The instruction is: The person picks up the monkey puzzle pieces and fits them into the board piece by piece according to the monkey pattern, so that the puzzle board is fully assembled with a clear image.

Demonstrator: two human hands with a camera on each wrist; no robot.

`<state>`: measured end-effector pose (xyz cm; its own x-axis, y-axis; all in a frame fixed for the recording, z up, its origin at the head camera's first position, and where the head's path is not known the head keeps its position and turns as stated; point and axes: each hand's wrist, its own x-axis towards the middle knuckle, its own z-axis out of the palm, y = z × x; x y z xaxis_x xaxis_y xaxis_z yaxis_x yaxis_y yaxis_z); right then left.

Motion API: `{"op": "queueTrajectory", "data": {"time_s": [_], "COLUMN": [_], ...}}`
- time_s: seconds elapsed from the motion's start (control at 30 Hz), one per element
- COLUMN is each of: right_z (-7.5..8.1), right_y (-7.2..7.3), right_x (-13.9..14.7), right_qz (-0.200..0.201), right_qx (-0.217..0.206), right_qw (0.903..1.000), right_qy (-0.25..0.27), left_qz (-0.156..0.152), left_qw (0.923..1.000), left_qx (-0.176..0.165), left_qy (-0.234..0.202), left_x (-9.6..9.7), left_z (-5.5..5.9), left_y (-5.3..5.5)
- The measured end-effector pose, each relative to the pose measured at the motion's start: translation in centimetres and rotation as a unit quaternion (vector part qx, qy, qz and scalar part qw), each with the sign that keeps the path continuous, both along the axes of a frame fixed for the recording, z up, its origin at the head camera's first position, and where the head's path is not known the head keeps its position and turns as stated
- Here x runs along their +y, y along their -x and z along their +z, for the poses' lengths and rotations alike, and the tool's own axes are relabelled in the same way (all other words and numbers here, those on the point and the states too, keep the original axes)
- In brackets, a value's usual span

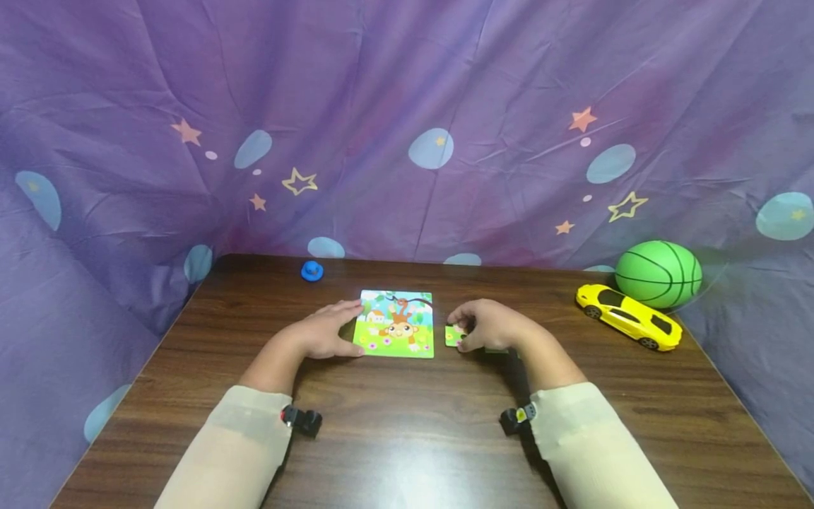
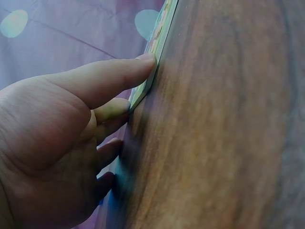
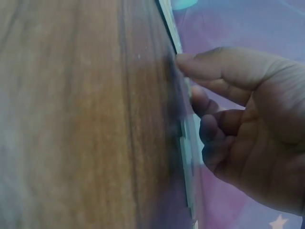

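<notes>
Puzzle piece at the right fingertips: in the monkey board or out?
Out: the puzzle piece is right of the monkey board, and a strip of table shows between them.

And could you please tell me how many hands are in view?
2: the left hand touches the left side of the monkey picture board, and the right hand pinches a puzzle piece. No others appear.
</notes>
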<state>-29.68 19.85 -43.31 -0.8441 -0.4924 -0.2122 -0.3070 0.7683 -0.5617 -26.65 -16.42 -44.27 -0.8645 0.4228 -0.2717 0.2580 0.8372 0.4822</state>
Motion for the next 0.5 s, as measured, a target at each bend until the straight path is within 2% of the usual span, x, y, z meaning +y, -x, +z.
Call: {"op": "queueTrajectory", "data": {"time_s": [0.23, 0.5], "right_z": [0.9, 1.2], "right_y": [-0.8, -1.2], "right_x": [-2.0, -5.5], "right_qz": [0.028, 0.076], "right_qx": [0.011, 0.053], "right_qw": [0.9979, 0.9944], "right_qy": [0.056, 0.050], "left_qz": [-0.004, -0.008], "left_qw": [1.0000, 0.9999], "left_qx": [0.003, 0.006], "left_qy": [0.006, 0.003], "left_x": [-0.1, -0.2], "left_z": [0.0, -0.1], "left_y": [0.0, 0.1]}}
